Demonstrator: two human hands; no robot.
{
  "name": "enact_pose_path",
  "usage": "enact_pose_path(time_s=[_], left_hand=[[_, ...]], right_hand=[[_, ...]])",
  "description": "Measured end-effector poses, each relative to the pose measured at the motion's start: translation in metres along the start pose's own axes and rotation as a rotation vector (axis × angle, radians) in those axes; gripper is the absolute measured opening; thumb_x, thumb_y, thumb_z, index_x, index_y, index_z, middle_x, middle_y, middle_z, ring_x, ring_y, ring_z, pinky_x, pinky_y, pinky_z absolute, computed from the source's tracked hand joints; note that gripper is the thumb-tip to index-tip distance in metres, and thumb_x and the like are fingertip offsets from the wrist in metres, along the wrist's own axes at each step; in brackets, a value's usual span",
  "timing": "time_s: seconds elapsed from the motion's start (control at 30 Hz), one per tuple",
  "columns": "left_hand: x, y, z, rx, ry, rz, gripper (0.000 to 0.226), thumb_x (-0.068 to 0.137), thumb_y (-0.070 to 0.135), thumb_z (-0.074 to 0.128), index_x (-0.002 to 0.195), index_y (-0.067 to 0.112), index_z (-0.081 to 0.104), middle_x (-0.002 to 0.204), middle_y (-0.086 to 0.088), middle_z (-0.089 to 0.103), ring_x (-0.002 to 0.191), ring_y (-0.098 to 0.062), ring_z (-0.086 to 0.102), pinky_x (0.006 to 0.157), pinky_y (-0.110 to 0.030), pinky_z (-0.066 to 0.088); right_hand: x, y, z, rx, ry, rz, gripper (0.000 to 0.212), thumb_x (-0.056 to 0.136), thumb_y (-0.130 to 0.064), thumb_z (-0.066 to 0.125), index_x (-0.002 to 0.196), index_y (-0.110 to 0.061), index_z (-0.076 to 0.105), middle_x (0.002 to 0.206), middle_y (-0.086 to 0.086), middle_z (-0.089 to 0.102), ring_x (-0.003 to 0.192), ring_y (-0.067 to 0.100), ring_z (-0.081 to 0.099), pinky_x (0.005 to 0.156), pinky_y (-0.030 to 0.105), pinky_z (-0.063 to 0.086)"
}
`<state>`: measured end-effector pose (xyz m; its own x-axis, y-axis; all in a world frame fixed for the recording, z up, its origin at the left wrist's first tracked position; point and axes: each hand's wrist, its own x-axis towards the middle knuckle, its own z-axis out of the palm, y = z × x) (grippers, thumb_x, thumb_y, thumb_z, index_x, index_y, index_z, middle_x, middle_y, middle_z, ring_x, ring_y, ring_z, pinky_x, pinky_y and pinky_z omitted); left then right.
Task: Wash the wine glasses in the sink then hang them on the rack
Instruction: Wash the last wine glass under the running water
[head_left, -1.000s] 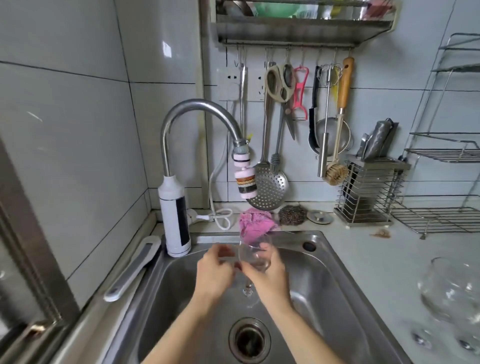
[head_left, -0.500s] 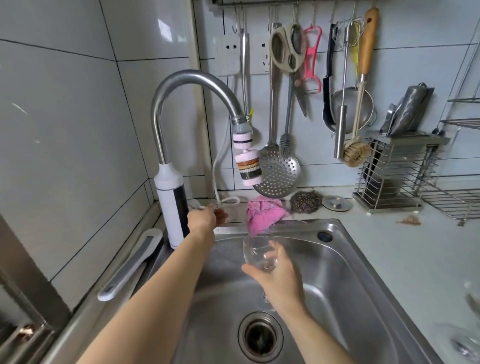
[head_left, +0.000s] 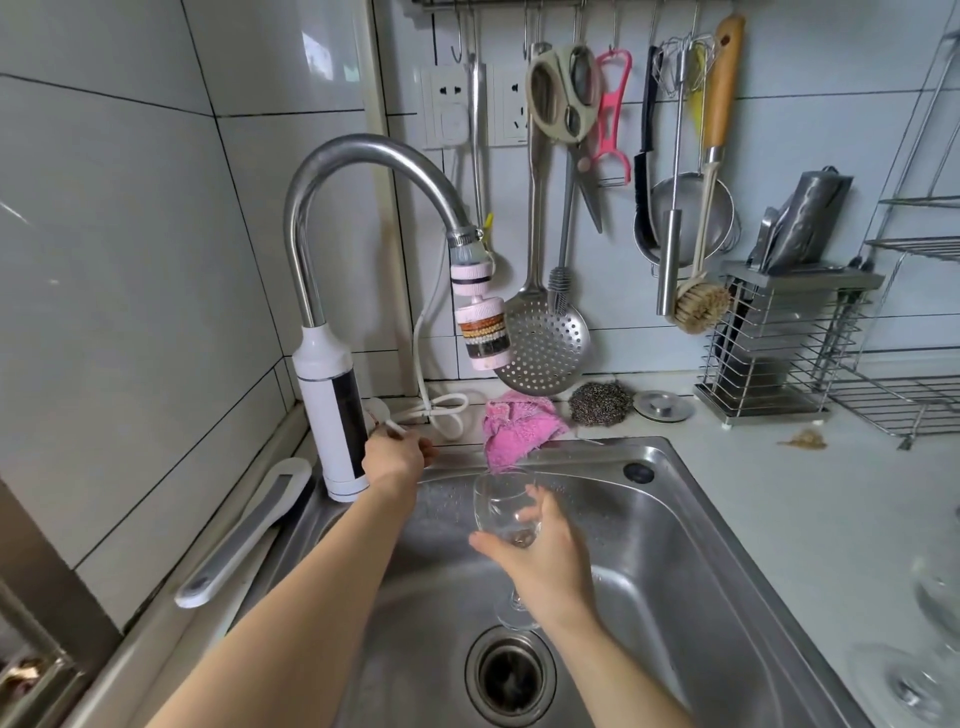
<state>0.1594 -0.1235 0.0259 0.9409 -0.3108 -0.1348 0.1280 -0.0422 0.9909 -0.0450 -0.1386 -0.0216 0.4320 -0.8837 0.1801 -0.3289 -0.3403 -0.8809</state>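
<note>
A: Now, where is the wine glass (head_left: 503, 506) held, and by what?

B: It is held upright over the sink (head_left: 691, 499), at the centre of the frame, below the faucet filter (head_left: 482, 327). The bowl is cupped from underneath by the right hand (head_left: 545, 564), with fingers curled round it. The stem and foot are seen hanging below the palm, above the drain (head_left: 511, 675).

A: And the left hand (head_left: 392, 460)?

B: It is stretched to the foot of the faucet (head_left: 332, 395), left of centre, and appears closed round the white lever (head_left: 383, 415). No running water can be made out.

A: How is the glass expected to handle?

B: It is judged light, stiff and very fragile. Thin walls and a slender stem are to be assumed, and wet glass is likely to be slippery. The steel basin is hard, so a slip could well mean a break. The bowl is best cradled low with the fingers spread, not pinched at the rim. For hanging, the stem near the foot would be the better hold.

A: What else is waiting?

B: More glasses (head_left: 935, 623), blurred, are seen on the desk (head_left: 779, 519) at the lower right edge. A pink cloth (head_left: 519, 426) is draped over the sink's back rim.
</note>
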Motion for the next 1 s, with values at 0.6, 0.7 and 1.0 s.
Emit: enact_pose_path(time_s=[0.6, 0.7, 1.0], left_hand=[[-0.034, -0.017, -0.008, 0.220, -0.081, 0.007, 0.023, 0.096, 0.024, 0.062, 0.100, 0.001, 0.066, 0.090, -0.017, 0.068, 0.086, -0.039, 0.065, 0.074, -0.035, 0.048], [-0.060, -0.006, -0.007, 0.297, -0.433, -0.106, 0.041, 0.093, 0.046, 0.062, 0.093, 0.006, 0.071, 0.077, -0.010, 0.070, 0.060, -0.025, 0.064, 0.053, -0.026, 0.048], [-0.061, 0.006, -0.006, 0.479, -0.592, 0.178, 0.021, 0.092, 0.010, 0.059, 0.086, -0.003, 0.074, 0.083, -0.021, 0.077, 0.046, -0.032, 0.063, 0.036, -0.024, 0.030]], right_hand=[[0.004, 0.001, 0.007, 0.071, 0.001, 0.007, 0.090, 0.059, -0.047, 0.090, 0.136, -0.028, 0.046, 0.105, -0.013, 0.059, 0.097, 0.010, 0.061, 0.086, 0.028, 0.048], [0.015, -0.006, 0.008, 0.066, 0.009, -0.048, 0.087, 0.063, -0.040, 0.089, 0.136, -0.027, 0.043, 0.111, -0.011, 0.057, 0.103, 0.013, 0.061, 0.083, 0.027, 0.044], [0.030, -0.008, 0.002, -0.011, -0.031, -0.241, 0.097, 0.060, -0.056, 0.083, 0.143, -0.033, 0.040, 0.123, -0.018, 0.058, 0.115, 0.006, 0.056, 0.095, 0.033, 0.046]])
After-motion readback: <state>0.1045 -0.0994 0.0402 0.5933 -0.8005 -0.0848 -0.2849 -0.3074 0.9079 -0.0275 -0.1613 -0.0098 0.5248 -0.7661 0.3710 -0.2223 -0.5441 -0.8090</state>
